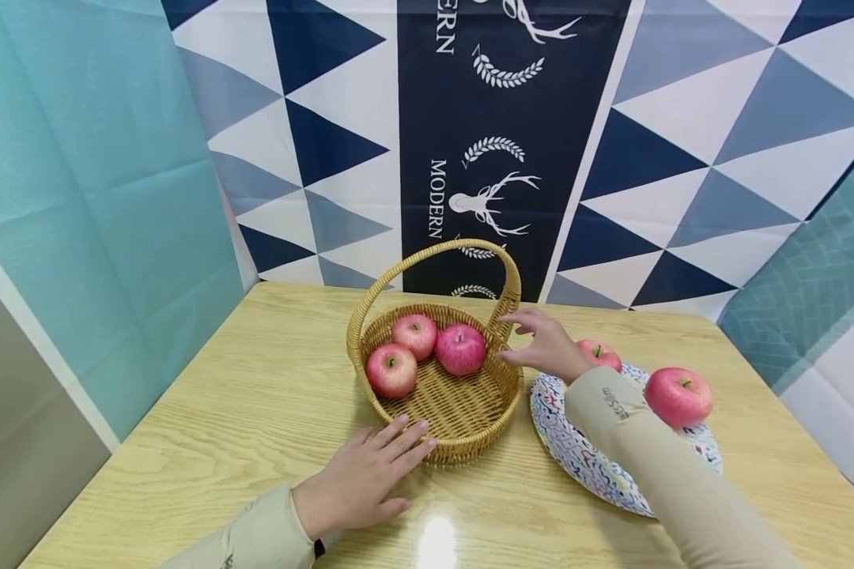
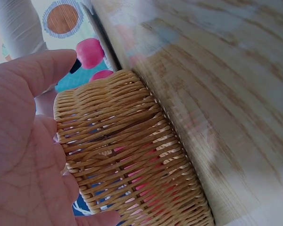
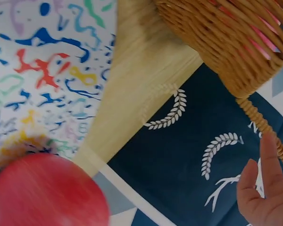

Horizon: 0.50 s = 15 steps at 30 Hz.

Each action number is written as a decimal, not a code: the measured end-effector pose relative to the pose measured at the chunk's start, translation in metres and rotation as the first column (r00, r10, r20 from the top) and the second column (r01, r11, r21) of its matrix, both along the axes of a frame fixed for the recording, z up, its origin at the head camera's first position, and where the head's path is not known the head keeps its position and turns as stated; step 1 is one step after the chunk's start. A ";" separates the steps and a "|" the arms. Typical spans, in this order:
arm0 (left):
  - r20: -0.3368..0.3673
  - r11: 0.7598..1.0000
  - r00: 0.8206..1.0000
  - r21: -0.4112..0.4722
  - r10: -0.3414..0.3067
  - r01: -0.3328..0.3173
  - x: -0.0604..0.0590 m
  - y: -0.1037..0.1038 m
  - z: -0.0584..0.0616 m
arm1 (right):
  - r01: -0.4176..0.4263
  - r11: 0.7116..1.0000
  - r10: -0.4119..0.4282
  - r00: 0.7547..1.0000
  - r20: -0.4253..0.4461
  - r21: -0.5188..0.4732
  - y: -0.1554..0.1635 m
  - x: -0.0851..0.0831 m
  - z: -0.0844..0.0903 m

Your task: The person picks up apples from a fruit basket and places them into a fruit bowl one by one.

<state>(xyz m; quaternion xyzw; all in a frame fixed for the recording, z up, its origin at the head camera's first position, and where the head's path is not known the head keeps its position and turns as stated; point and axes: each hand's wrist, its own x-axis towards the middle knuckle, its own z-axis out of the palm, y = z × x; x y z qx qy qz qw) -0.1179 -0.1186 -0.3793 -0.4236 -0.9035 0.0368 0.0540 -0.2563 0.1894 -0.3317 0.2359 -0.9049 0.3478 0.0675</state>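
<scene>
A woven wicker basket (image 1: 462,452) with a tall arched handle stands on the table, holding three apples: one at the back (image 1: 415,336), another at the left (image 1: 391,370) and a darker pink one (image 1: 461,349). My left hand (image 1: 363,482) lies at the near left rim, its fingers straight over the edge; the left wrist view has the palm (image 2: 23,141) beside the woven wall (image 2: 118,141). At the right rim, by the foot of the handle, my right hand (image 1: 548,344) hovers with thumb and fingers spread and nothing between them.
Right of the basket is a patterned plate (image 1: 583,458), partly hidden under my right forearm. Two apples show there, a large one (image 1: 678,397) at the right and a smaller-looking one (image 1: 600,354) behind my wrist. A printed cloth (image 1: 341,197) hangs behind the table.
</scene>
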 end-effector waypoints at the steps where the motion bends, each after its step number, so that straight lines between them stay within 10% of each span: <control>1: 0.001 1.000 1.000 -0.003 -0.001 0.001 0.000 0.000 0.000 | -0.015 0.999 0.015 1.000 -0.010 0.034 -0.001 0.000 0.001; 15: 0.010 1.000 1.000 -0.012 0.000 0.001 -0.002 0.001 -0.001 | -0.193 0.966 0.167 0.974 0.153 0.175 -0.023 -0.022 0.026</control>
